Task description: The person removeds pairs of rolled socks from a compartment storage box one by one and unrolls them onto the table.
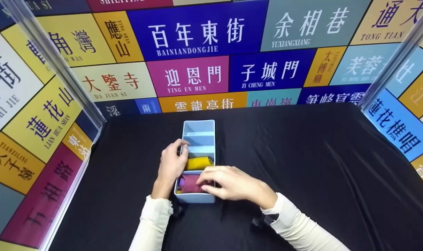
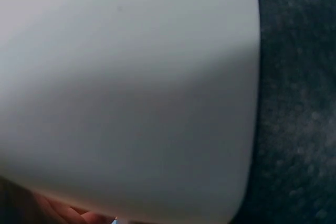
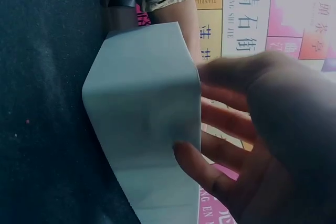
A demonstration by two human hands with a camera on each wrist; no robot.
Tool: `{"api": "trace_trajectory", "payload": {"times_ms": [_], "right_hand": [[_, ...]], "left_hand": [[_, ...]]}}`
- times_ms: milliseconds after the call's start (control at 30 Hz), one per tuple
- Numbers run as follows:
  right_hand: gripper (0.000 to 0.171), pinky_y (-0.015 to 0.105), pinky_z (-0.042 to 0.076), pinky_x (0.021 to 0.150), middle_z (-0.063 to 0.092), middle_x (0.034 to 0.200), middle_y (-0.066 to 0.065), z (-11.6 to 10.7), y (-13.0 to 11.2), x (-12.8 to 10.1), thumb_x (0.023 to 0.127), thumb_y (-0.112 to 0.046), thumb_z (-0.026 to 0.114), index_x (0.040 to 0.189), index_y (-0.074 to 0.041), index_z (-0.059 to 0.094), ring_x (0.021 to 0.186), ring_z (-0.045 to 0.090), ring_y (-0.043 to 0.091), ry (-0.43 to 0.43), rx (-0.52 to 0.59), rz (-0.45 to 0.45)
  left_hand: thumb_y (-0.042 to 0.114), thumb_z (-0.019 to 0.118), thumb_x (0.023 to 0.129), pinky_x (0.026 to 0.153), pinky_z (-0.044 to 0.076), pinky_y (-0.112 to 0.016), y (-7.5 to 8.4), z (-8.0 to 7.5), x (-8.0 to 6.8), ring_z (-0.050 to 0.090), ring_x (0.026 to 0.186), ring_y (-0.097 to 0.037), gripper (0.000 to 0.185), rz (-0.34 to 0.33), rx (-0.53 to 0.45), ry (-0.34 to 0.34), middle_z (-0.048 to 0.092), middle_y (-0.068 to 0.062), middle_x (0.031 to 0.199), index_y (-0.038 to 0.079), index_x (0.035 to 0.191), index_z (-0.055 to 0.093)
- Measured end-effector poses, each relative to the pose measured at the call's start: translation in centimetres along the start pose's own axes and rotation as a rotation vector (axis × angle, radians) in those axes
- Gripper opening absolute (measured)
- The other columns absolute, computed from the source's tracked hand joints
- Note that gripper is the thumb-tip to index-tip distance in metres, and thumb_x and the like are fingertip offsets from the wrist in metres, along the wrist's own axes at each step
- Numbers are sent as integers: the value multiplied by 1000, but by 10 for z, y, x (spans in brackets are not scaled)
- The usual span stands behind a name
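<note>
Holding the box (image 1: 198,198) steady, the left hand (image 1: 171,164) grips its left wall; the right hand's (image 1: 229,183) grip presses the purple cloth (image 1: 190,184) down gently.

Head camera looks down over the desk (image 1: 302,167); both wrist cameras press close against the same box (image 3: 142,124).

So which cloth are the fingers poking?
The maroon cloth, in the box's nearest slot, under the right hand. The yellow one sits one slot farther.
</note>
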State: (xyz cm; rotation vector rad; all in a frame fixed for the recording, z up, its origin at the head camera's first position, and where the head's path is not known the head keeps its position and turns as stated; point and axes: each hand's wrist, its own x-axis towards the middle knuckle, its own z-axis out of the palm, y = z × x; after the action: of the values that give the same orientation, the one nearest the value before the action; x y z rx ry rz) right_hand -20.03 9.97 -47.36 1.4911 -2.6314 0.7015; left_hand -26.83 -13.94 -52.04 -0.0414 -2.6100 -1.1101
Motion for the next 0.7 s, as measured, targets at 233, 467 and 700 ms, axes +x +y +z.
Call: {"api": "trace_trajectory", "payload": {"times_ms": [233, 467, 700], "right_hand": [[22, 34, 62, 81, 77, 114, -13, 0, -2, 3, 102, -36, 74, 121, -26, 78, 97, 74, 9, 41, -79, 76], [36, 31, 55, 63, 79, 104, -14, -4, -9, 12, 92, -49, 85, 120, -28, 80, 82, 69, 8, 2, -124, 159], [32, 30, 38, 49, 66, 76, -11, -7, -14, 24, 84, -44, 92, 110, -29, 80, 64, 57, 12, -71, -187, 179]], "left_hand": [[33, 61, 105, 95, 56, -49, -1, -1, 0, 72, 108, -27, 19, 1, -5, -1, 77, -1, 114, 31, 114, 78], [33, 60, 106, 96, 55, -49, -1, -1, 0, 71, 109, -28, 21, 1, -12, -6, 77, -2, 115, 29, 115, 78], [33, 61, 106, 95, 55, -48, -1, -1, -1, 71, 109, -26, 20, 3, -20, -6, 76, -2, 114, 29, 115, 78]]}}
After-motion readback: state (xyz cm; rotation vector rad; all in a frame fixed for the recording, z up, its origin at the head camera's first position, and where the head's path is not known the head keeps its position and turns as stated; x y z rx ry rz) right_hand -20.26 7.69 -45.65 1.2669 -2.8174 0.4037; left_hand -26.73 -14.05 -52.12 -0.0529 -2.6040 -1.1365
